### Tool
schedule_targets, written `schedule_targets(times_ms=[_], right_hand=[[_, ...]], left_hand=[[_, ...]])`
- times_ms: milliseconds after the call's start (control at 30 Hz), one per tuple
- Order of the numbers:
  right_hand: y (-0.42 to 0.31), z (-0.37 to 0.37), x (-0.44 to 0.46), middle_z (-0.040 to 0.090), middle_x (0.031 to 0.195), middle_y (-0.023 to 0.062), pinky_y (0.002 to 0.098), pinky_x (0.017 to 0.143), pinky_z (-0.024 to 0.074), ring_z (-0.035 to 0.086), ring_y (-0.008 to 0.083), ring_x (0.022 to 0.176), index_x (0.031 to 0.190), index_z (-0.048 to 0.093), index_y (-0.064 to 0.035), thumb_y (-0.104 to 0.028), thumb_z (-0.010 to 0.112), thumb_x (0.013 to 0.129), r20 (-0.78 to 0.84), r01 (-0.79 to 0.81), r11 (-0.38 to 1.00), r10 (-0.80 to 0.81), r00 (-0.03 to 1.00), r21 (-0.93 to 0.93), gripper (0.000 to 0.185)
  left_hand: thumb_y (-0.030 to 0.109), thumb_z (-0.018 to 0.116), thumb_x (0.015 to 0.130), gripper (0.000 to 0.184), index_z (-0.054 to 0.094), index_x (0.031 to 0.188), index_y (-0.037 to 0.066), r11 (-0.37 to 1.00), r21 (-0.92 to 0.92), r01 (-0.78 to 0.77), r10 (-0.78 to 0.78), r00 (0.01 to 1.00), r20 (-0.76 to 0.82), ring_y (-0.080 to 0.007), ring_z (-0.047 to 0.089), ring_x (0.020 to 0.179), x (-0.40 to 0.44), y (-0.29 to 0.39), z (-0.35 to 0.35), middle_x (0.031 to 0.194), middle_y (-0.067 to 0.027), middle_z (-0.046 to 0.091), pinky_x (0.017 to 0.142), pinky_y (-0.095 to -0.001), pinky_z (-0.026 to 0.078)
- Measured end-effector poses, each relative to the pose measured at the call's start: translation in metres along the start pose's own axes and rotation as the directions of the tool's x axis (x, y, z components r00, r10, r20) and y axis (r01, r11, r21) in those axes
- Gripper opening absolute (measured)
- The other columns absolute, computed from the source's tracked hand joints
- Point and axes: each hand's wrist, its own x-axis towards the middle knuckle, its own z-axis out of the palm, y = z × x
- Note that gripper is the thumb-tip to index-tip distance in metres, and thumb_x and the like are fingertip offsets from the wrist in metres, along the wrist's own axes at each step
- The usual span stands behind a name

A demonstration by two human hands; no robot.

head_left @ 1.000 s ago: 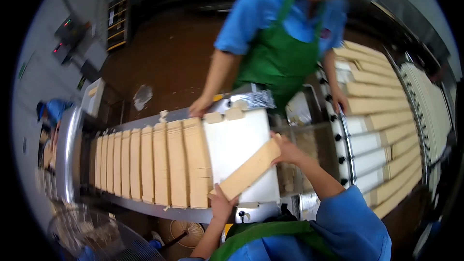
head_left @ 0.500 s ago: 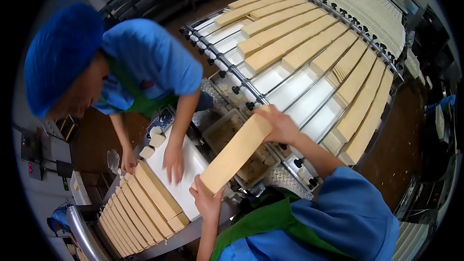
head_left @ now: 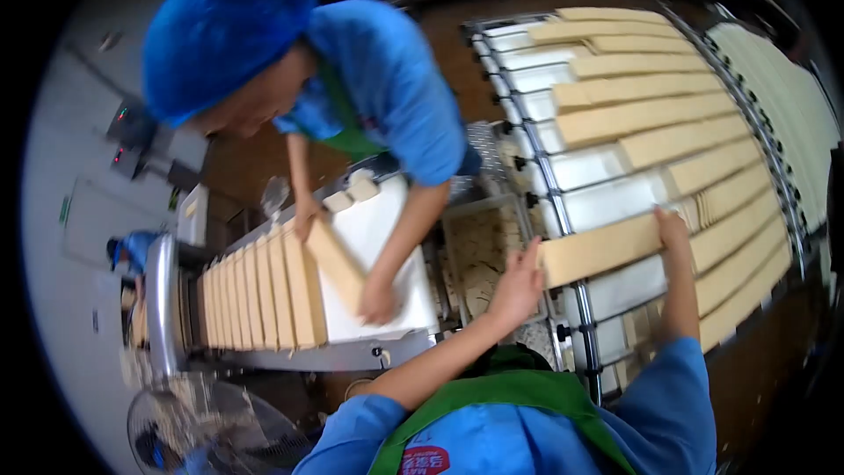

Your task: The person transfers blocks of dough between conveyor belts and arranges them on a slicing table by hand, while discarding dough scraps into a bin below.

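Left hand: one, forearm stretched diagonally, fingers extended and raised beside the near end of a long, cream-coloured rectangular block; full contact cannot be told. Right hand: one, forearm upright in view, fingers clamped over the same block's far end.

Block: one, between the hands, crossing above a steel rail at the edge of a rack with white lanes and thin steel rods; whether it rests there cannot be told.

Rack contents: long cream blocks, at least nine, side by side.

Bin, rectangular, pale-rimmed: one, between rack and worktop, holding pale scraps, uncounted.

White worktop with steel edging: one, bearing a close row of upright cream slabs, at least seven, and small pale offcuts, at least two.

Co-worker in blue cap and green apron: one, both hands on a second cream block over the worktop.
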Motion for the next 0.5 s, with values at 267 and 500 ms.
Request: schedule_targets(times_ms=[267, 500], right_hand=[[0.038, -0.001, 0.021, 0.043, 0.126, 0.0386, 0.0451, 0.103, 0.0341, 0.043, 0.045, 0.119, 0.111, 0.051, 0.0121, -0.048, 0.044, 0.094, -0.383, -0.032, 0.98, -0.046, 0.923, -0.197, 0.063], [0.032, -0.053, -0.003, 0.043, 0.132, 0.0251, 0.0479, 0.098, 0.0358, 0.04, 0.0367, 0.124, 0.117, 0.05, 0.0031, -0.044, 0.05, 0.092, -0.293, -0.175, 0.976, 0.13, 0.947, -0.132, 0.054]], left_hand=[[0.01, 0.046, 0.09, 0.056, 0.024, 0.141, 0.007, 0.994, -0.039, -0.103, 0.098, 0.99, -0.103, -0.0418, 0.053, 0.086, 0.032, -0.003, 0.06, 0.109, -0.0266, 0.042, 0.081, -0.0446, 0.046], [0.003, 0.046, 0.086, 0.065, 0.019, 0.145, 0.01, 0.998, -0.041, -0.043, 0.043, 0.999, -0.005, -0.0399, 0.054, 0.09, 0.051, 0.01, 0.087, 0.114, -0.0268, 0.041, 0.083, -0.0433, 0.045]])
